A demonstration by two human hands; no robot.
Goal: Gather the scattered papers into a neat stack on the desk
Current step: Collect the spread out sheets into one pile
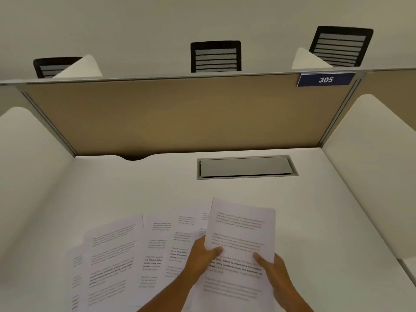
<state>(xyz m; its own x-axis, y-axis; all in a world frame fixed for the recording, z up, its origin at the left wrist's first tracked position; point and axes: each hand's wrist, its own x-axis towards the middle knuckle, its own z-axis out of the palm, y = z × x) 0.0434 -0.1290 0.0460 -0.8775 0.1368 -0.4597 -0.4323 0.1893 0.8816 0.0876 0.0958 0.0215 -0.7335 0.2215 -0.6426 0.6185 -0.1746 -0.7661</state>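
Several printed white sheets lie fanned across the near part of the white desk [157, 188]. One sheet [240, 230] at the right sits above the others; my left hand [202, 255] pinches its left edge with the thumb on top, and my right hand [269, 267] pinches its lower right edge. To the left lie overlapping scattered sheets [112, 262], and more sheets [166, 244] sit in the middle, partly under my left hand and forearm.
A grey cable hatch [245, 167] is set into the desk at the back right. A tan divider panel [180, 113] with a "305" sign [325, 79] closes the back, and white side panels [371, 165] flank the desk. Black chairs [215, 56] stand beyond.
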